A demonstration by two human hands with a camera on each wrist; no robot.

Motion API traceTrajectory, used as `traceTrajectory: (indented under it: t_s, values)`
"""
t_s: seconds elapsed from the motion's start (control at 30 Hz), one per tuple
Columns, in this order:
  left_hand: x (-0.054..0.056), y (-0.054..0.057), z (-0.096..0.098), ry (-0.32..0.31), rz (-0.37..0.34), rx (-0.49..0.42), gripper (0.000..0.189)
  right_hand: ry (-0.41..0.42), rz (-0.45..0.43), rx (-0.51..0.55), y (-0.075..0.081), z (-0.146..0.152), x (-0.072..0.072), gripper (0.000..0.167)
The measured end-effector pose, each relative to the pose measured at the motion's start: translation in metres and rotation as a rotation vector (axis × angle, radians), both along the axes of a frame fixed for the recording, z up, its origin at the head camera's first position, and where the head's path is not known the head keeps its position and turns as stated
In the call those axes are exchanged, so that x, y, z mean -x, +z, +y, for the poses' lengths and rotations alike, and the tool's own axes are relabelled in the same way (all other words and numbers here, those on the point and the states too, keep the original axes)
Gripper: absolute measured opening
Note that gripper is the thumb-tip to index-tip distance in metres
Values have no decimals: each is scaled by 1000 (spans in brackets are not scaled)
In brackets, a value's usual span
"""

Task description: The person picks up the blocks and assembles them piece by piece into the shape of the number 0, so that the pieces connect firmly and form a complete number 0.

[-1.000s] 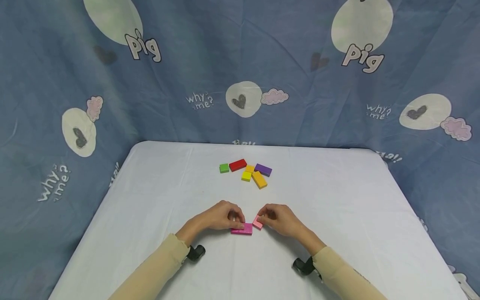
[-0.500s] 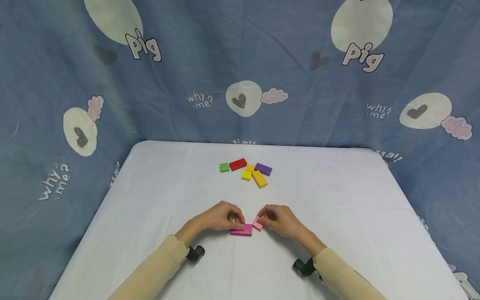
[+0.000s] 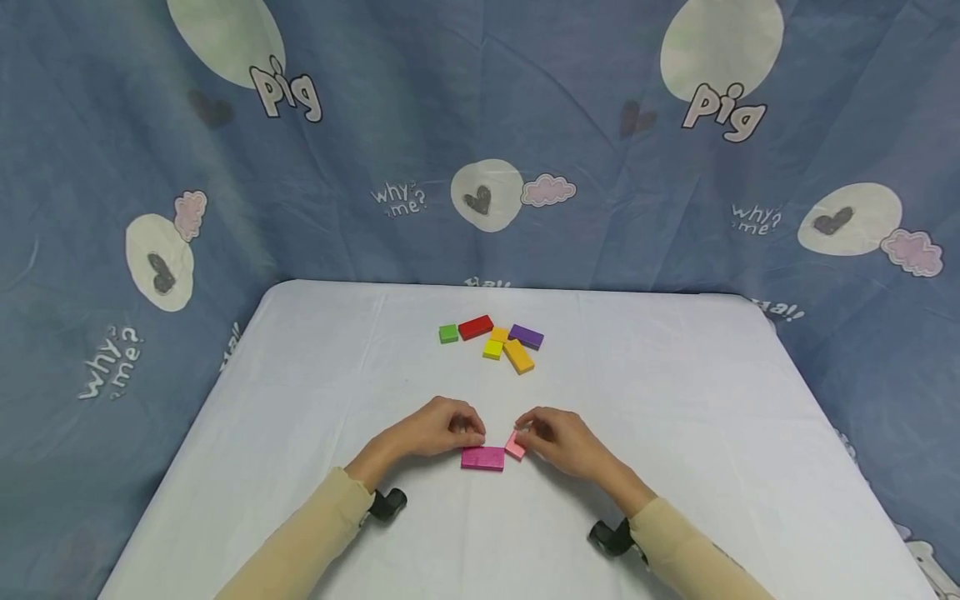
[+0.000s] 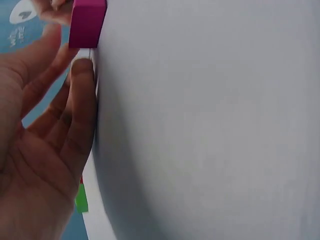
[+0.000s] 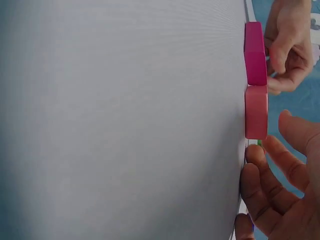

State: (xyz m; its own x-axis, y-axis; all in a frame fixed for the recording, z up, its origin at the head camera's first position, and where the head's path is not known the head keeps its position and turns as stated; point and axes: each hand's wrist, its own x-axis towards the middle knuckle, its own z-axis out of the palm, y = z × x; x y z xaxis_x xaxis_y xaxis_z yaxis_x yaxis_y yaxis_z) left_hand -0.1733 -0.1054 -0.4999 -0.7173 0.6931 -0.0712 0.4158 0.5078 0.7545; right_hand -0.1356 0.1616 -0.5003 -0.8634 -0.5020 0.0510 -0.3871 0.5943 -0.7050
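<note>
A magenta block lies flat on the white table. At its right end is a small light pink block, set at an angle and touching or almost touching it. My left hand hovers just behind the magenta block, fingers loosely bent and holding nothing; the left wrist view has the fingertips apart from that block. My right hand is beside the pink block. In the right wrist view the thumb stands clear of this block, with the index fingertip close to its near end.
Farther back on the table lie a green block, a red block, a purple block, a yellow block, a small orange block and a longer orange block. A blue printed cloth hangs behind.
My left hand has lifted off the magenta block and moved slightly back and left, uncovering its top. The right hand and both blocks have hardly moved.
</note>
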Motion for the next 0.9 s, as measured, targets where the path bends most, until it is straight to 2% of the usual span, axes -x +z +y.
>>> traceTrajectory:
  t_s: [0.13, 0.33, 0.47, 0.6, 0.73, 0.9]
  values:
    - [4, 0, -7, 67, 56, -15, 9, -3, 30, -2, 1, 3, -6, 28]
    - [15, -1, -14, 182, 120, 10, 12, 4, 115, -113, 1, 4, -18, 31]
    - [23, 0, -16, 248, 151, 21, 18, 29, 229, -204, 4, 3, -27, 37]
    - [30, 3, -15, 303, 200, 48, 27, 95, 340, -279, 9, 0, -38, 46]
    - [37, 3, -12, 345, 256, 107, 34, 148, 379, -366, 13, -5, -46, 50]
    - [44, 0, -9, 354, 285, 161, 38, 149, 372, -442, 14, -7, -54, 52]
